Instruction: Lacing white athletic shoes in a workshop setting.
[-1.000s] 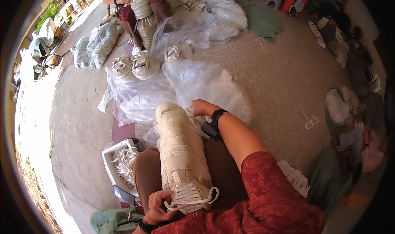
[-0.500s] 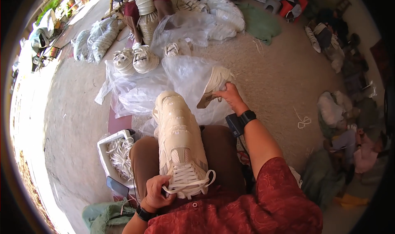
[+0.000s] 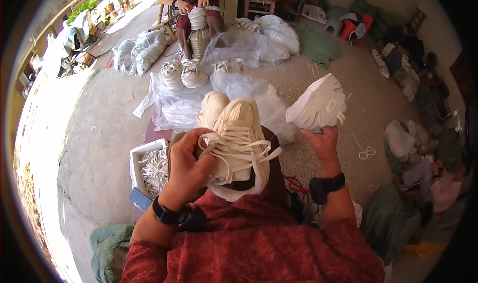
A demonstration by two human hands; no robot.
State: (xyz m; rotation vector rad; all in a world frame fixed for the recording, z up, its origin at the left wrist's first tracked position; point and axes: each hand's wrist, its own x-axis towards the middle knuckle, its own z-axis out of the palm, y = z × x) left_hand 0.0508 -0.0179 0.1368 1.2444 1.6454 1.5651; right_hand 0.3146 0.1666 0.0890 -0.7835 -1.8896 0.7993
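On my lap lies a cream laced shoe upper (image 3: 239, 133), its white laces criss-crossed with loops hanging loose near me. My left hand (image 3: 191, 158) is closed on its left side, beside the lace ends. Just beyond it pokes up the rounded toe of another cream upper (image 3: 211, 108). Off to the right my right hand (image 3: 323, 143) grips a separate white shoe upper (image 3: 318, 103) from below and holds it raised, its side toward me. Where my left fingertips end is partly hidden by the laces.
A white box of laces (image 3: 154, 171) stands left of my knees, with a phone-like dark slab (image 3: 141, 198) at its near corner. Clear plastic bags (image 3: 184, 103) and cream shoe uppers (image 3: 193, 73) lie ahead. Another person (image 3: 196, 6) sits beyond, handling stacked uppers. Clutter lines the right side.
My right hand has lifted its upper and moved right and nearer. The uppers on my lap have tilted, and my left hand has moved up along the laces.
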